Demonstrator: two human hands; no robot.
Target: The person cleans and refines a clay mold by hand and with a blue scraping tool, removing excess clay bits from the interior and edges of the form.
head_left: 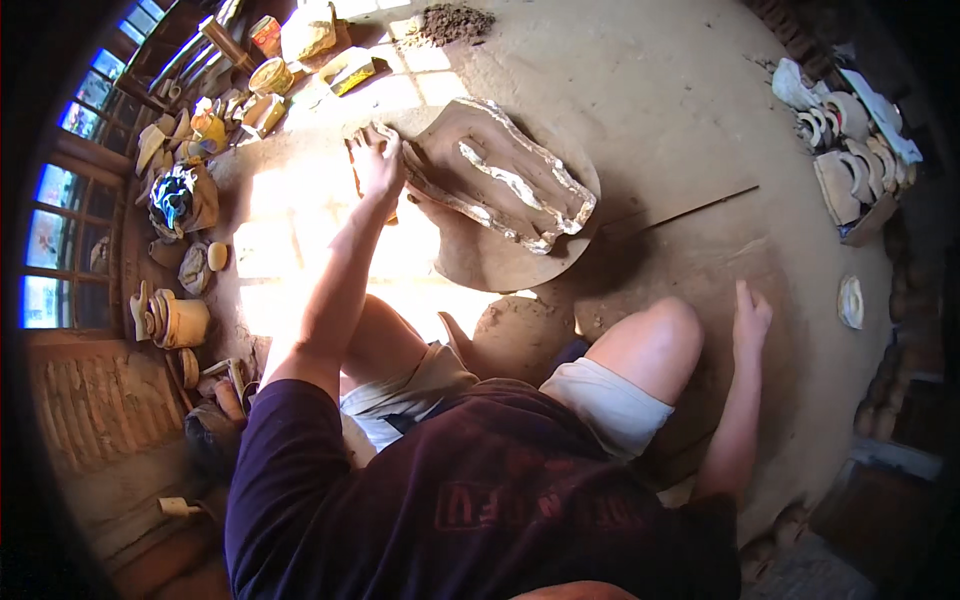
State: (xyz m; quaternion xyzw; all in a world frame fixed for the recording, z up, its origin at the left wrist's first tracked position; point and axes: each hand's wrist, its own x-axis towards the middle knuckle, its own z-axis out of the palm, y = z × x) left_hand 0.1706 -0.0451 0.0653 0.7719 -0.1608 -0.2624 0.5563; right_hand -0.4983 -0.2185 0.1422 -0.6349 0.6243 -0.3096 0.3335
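Observation:
In front of my knees is a round brown board (470,265). On it rests a large brown clay form (520,150) with ragged, pale edges, and a wavy pale strip (500,175) runs along its middle. Beyond my left knee, my left hand (377,168) is closed at the form's left end, by a brown piece that glare and my fingers partly hide. What exactly it grips I cannot make out. Well to the right of the board, beside my right knee, my right hand (752,315) is held low with one finger stretched out, and nothing shows in it.
A thin stick (700,206) lies on the floor right of the board. Pots, tins and bags line the left wall, including a tan pot (183,322). Curved pottery pieces (860,175) are stacked at far right. Dark loose soil (455,24) is heaped at the back.

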